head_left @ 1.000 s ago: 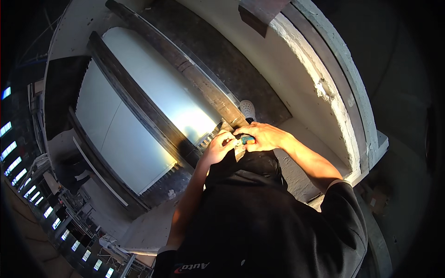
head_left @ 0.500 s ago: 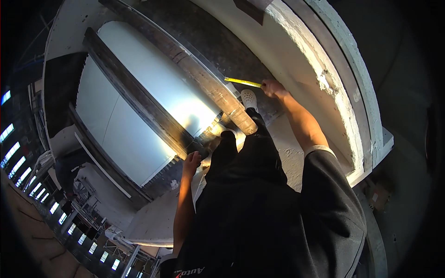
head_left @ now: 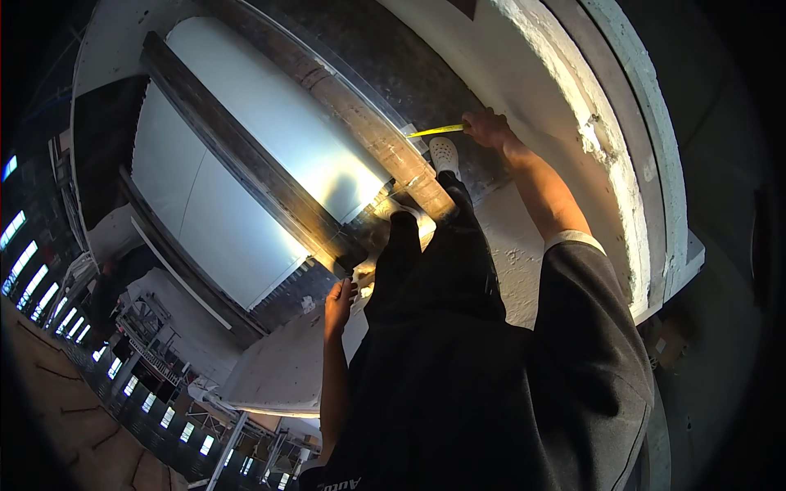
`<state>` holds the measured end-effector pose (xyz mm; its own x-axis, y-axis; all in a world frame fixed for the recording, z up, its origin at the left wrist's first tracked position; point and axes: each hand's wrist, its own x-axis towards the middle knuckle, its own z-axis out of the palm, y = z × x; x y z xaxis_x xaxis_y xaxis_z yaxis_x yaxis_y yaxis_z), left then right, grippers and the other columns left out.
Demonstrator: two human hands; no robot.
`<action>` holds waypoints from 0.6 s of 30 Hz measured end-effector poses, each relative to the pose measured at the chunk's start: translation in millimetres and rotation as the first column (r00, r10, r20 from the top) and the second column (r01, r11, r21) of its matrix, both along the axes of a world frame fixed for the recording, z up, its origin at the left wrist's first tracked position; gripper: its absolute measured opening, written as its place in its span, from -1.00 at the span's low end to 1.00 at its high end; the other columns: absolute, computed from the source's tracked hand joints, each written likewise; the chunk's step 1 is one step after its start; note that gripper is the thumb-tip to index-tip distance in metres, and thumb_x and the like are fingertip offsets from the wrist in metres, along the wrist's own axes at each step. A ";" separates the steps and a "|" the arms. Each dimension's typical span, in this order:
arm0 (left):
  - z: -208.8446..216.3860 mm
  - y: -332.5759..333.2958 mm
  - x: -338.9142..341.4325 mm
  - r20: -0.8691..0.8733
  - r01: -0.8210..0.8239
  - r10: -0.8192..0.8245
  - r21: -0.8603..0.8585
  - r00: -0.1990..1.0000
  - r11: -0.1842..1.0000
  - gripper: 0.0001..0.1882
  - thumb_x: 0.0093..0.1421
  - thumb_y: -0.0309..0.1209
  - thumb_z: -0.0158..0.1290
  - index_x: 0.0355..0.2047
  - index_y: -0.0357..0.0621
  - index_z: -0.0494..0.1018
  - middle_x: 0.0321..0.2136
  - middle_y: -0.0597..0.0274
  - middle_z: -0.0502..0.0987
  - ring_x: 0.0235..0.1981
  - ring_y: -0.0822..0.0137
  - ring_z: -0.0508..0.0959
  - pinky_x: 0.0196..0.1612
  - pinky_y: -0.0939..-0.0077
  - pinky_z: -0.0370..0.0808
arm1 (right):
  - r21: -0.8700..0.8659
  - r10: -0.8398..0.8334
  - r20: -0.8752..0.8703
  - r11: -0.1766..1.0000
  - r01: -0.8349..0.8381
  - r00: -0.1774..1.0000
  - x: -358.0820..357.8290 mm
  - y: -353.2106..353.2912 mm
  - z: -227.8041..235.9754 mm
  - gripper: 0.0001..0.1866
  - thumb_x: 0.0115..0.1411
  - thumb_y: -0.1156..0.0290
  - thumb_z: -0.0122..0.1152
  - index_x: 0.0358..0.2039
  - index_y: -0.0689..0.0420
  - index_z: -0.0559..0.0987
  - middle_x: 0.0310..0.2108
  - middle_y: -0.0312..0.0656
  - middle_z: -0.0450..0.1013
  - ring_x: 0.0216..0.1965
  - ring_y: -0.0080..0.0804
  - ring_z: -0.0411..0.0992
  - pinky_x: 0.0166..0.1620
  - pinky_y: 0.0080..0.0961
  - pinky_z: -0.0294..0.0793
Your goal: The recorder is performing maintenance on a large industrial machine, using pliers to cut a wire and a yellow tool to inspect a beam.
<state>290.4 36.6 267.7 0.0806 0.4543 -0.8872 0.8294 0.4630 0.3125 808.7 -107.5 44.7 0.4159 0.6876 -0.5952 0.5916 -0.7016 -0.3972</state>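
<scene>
My right hand [head_left: 486, 128] is closed at one end of a yellow tape measure blade [head_left: 436, 131]; any case is hidden in the fist. The blade's other end meets the pale metal edge strip [head_left: 378, 106] beside a long brown rounded bar [head_left: 360, 128]. Lower down, my left hand [head_left: 338, 304] has its fingers curled near the end of a dark beam [head_left: 237, 159]. Something dark shows at its fingertips, too unclear to name. Smooth white panels [head_left: 262, 98] lie between the bars, with a bright light patch and a shadow on one.
My foot in a white clog [head_left: 444, 155] stands beside the brown bar, on a pale, rough surface. A curved wall with a chipped white rim [head_left: 602, 135] rises on the right. Metal framework [head_left: 147, 323] and a row of windows lie beyond the structure at lower left.
The view has shifted slightly. My right hand has moved a little up, and the tape blade now lies at a different slant. My left hand has come slightly right and down.
</scene>
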 end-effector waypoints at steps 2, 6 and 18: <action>5.9 1.4 15.1 0.062 0.030 -0.033 0.054 0.998 0.998 -0.53 0.40 -0.05 -0.05 0.04 -0.17 0.50 -0.17 0.20 0.62 -0.17 0.38 0.58 -0.11 0.47 0.46 | -0.082 0.066 0.028 0.995 -0.064 0.997 8.2 -2.3 -0.7 -0.77 0.26 0.10 0.14 -0.17 -0.10 0.58 -0.12 -0.17 0.51 0.02 -0.06 0.41 -0.08 0.05 0.45; 3.5 4.0 20.1 0.061 0.066 -0.071 0.082 0.996 0.994 -0.54 0.41 -0.06 -0.06 0.04 -0.20 0.50 -0.19 0.20 0.62 -0.18 0.37 0.58 -0.11 0.47 0.47 | -0.112 0.180 0.095 0.979 -0.169 0.979 13.4 -4.8 -5.9 -0.76 0.25 0.08 0.14 -0.17 -0.12 0.57 -0.12 -0.22 0.50 0.09 -0.08 0.36 -0.07 0.07 0.43; 24.0 -0.3 88.3 0.099 0.210 -0.243 0.262 0.965 0.942 -0.62 0.39 -0.19 0.01 0.01 -0.23 0.51 -0.21 0.20 0.62 -0.18 0.41 0.59 -0.09 0.49 0.49 | 0.305 0.446 -0.076 0.862 -0.405 0.892 -65.3 80.6 108.2 -0.74 0.17 0.13 0.21 -0.21 -0.06 0.67 -0.19 -0.08 0.54 -0.03 -0.03 0.44 -0.11 -0.05 0.52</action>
